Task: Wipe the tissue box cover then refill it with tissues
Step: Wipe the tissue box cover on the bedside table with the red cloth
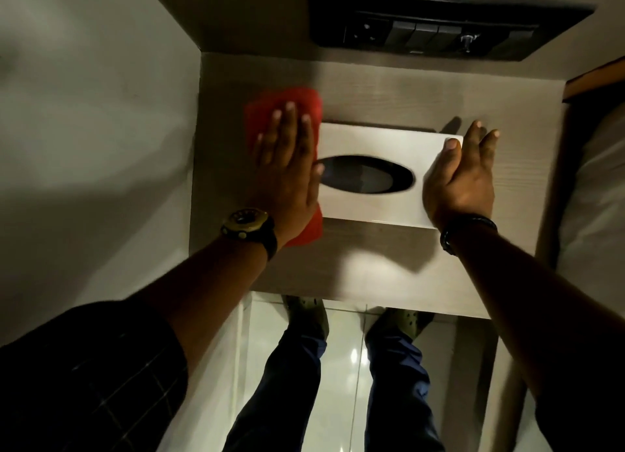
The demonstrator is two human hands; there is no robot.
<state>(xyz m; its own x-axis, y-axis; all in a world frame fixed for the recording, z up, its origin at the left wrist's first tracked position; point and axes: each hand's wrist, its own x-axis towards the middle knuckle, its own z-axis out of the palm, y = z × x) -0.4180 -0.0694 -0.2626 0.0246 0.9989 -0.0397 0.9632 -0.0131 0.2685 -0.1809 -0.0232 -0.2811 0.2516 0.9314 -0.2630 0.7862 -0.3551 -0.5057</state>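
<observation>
On the grey wood-grain shelf (372,265), the flat left hand (287,167) presses a red cloth (267,113) against the white oval-slotted tissue box cover (372,140); the right hand (460,177), fingers straight, braces its opposite end, likely against sliding.

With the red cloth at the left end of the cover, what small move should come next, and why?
Probably slide the left hand with the red cloth rightward over the tissue box cover. The cloth lies flat at its left end, the top looks unwiped, and the right hand braces the other end.
</observation>
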